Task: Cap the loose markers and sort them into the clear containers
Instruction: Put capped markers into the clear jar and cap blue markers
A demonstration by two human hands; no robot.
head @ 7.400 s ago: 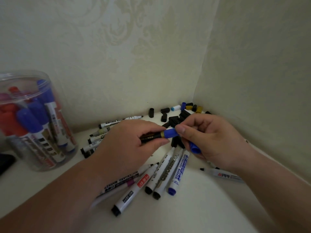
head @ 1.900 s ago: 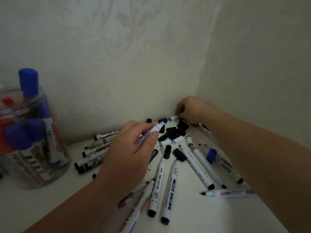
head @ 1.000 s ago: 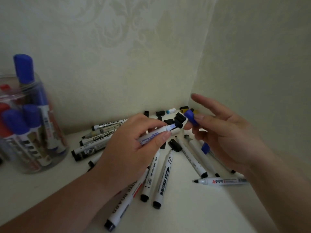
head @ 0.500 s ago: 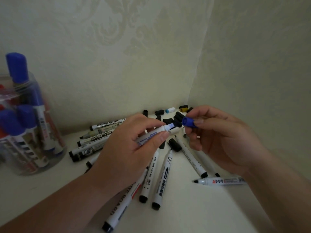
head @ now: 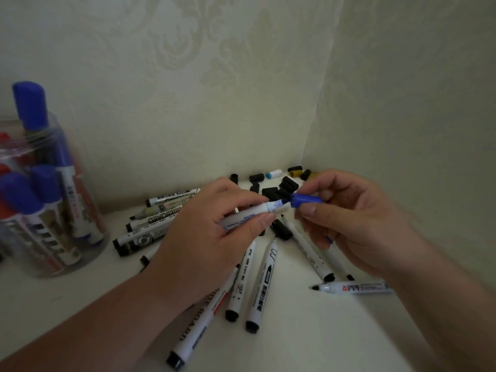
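My left hand (head: 212, 237) grips a white marker (head: 255, 212) with blue print, its tip pointing right. A blue cap (head: 306, 200) is pinched between the thumb and fingers of my right hand (head: 357, 226), and its open end meets the marker's tip. Several loose white markers (head: 264, 285) lie fanned out on the white surface below both hands. Loose black caps (head: 281, 187) are heaped in the corner behind. At the far left stands a clear container (head: 48, 210) holding blue- and red-capped markers.
Two wallpapered walls meet in a corner just behind the cap pile. An uncapped marker with red print (head: 354, 288) lies alone at the right, under my right forearm. A light-blue and white cap (head: 273, 174) and yellow caps (head: 296, 173) sit by the wall.
My right hand fetched a blue cap from the corner and brought it to the marker in my left hand. Over the last half second the cap has closed onto the tip.
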